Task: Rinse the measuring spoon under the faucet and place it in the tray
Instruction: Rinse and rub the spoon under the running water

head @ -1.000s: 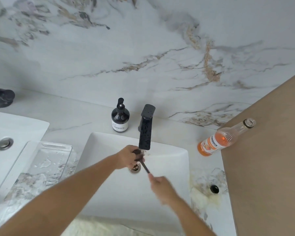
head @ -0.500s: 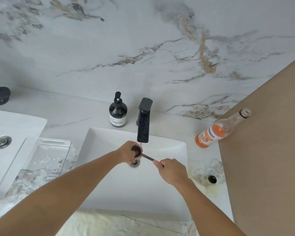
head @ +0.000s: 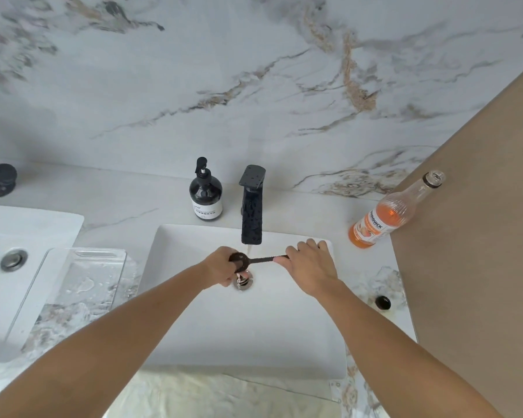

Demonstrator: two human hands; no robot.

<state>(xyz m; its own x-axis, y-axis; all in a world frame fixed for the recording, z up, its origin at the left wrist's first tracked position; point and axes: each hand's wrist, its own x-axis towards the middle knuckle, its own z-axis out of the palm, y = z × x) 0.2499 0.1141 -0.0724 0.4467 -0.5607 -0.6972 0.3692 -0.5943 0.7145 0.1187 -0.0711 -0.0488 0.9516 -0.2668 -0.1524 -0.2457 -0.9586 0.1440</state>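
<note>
A dark measuring spoon (head: 255, 260) lies level just under the spout of the black faucet (head: 252, 215), over the white sink (head: 175, 245) and its drain (head: 242, 282). My left hand (head: 221, 268) pinches the round bowl end. My right hand (head: 310, 267) grips the handle end. A thin stream of water falls from the spout onto the spoon near its bowl. A clear plastic tray (head: 82, 285) sits on the counter to the left of the sink, wet inside.
A black soap pump bottle (head: 205, 196) stands behind the sink, left of the faucet. An orange drink bottle (head: 387, 218) leans at the right by a tan panel (head: 480, 236). A small black cap (head: 382, 302) lies right of the sink. A second basin (head: 15, 236) is at far left.
The spoon has swung from pointing toward me to lying level left-to-right. My right hand moved up and right along the handle; my left hand stays on the bowl.
</note>
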